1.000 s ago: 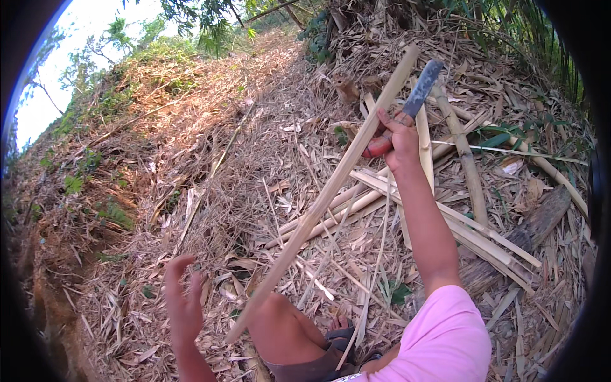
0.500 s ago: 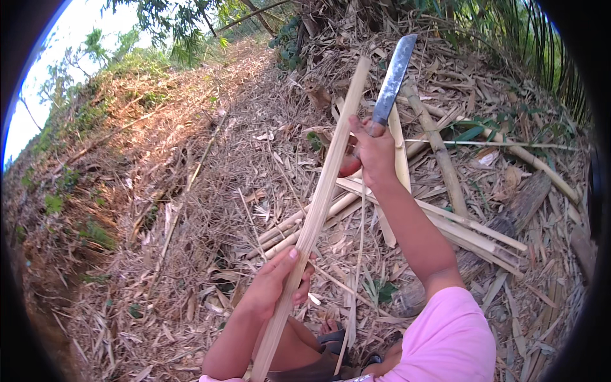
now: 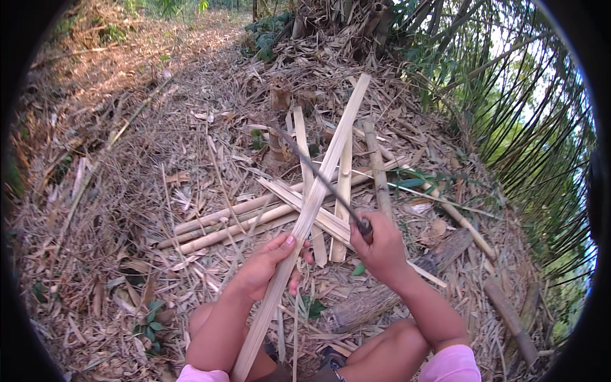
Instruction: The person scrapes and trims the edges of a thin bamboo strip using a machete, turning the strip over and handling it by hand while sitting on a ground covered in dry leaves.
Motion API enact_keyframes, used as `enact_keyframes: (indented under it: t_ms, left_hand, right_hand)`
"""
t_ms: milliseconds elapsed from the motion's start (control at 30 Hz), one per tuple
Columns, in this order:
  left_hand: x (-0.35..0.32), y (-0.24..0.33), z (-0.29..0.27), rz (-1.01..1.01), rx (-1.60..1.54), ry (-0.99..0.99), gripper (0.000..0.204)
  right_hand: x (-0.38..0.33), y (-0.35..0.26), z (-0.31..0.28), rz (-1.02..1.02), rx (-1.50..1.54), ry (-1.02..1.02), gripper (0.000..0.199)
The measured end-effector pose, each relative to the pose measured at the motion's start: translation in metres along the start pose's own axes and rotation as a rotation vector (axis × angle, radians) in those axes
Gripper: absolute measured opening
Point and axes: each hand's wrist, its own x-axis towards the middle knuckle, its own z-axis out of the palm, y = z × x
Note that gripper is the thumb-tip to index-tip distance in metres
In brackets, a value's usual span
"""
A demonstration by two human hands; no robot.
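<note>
— Fingers of the left hand curl around the long pale bamboo strip, gripping it from the left side; the thumb is hidden behind the strip. Can you see the other hand's grip?

— Yes: the right hand is closed tight around the dark handle of a knife. The handle itself is almost wholly covered by the fist; only its top end shows.

— And the blade?

— Seen nearly edge-on, so it reads as a thin dark line running up and to the left, crossing the strip about midway. Whether the edge touches the bamboo I cannot tell.

— What of the strip itself?

— Flat, straw-coloured, split lengthwise, with fine grain lines. It slants from the lower edge of the head view, between the person's knees, up to the right toward the bamboo clump. Its lower end is cut off by the frame.

— Around it?

— More split bamboo pieces lie crossed on the ground just behind, among dry leaves and husks. Pink sleeves are cropped at the bottom.
</note>
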Motion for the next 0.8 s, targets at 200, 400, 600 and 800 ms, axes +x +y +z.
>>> enact_keyframes:
  t_ms: [200,400,600,800]
  left_hand:
    - [0.005,0.007,-0.009,-0.089,-0.223,0.017,0.033]
    - [0.006,0.001,-0.013,-0.156,-0.030,0.096,0.037]
    - [-0.002,-0.004,-0.007,-0.227,-0.088,0.153,0.035]
    - [-0.005,-0.012,0.001,-0.242,-0.110,0.121,0.037]
  right_hand:
    - [-0.023,-0.019,0.027,-0.166,-0.208,-0.139,0.037]
    - [-0.034,-0.014,0.050,-0.030,-0.133,-0.249,0.034]
    - [-0.038,0.001,0.066,-0.165,-0.119,-0.286,0.029]
    - [-0.026,0.022,0.063,-0.204,-0.141,-0.256,0.028]
